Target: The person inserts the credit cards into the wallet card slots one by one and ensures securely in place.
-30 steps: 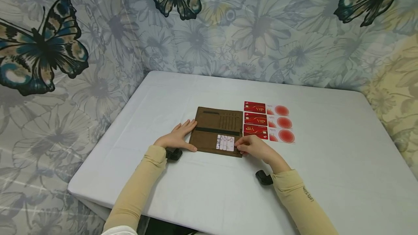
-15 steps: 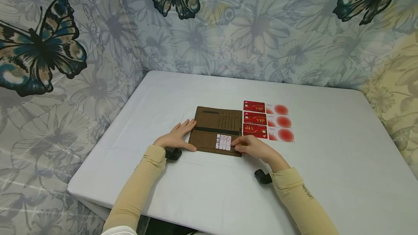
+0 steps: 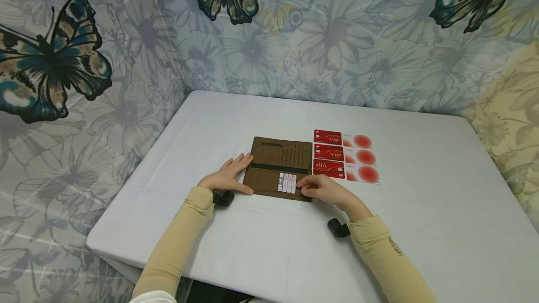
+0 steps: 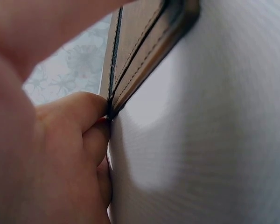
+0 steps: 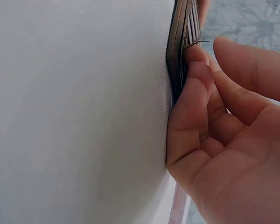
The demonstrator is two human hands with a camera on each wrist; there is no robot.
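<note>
An opened brown wallet (image 3: pixel 263 187) lies flat on the table, with rows of card slots in its far half. In its near half sit several pale patterned cards (image 3: pixel 287 183), overlapping so that narrow strips show. My left hand (image 3: pixel 226 177) lies with fingers spread along the wallet's left side, the thumb by its near left corner (image 4: pixel 113 109). At the outermost card's right edge, the fingertips of my right hand (image 3: pixel 328 193) press close. In the right wrist view the fingers (image 5: pixel 189 109) are bent against the wallet's edge, while the thumb (image 5: pixel 252 67) stands apart from them.
Three red VIP cards (image 3: pixel 328 152) lie in a column beside the wallet's right side. Next to them are three white cards with red discs (image 3: pixel 368 174). A white cloth covers the table (image 3: pixel 252 256); a butterfly-patterned wall covering (image 3: pixel 273 60) hangs behind it.
The right hand's fingertips have moved slightly left, and the outermost pale card has slid left with them, leaving a narrower strip showing. The left hand has stayed in place.
</note>
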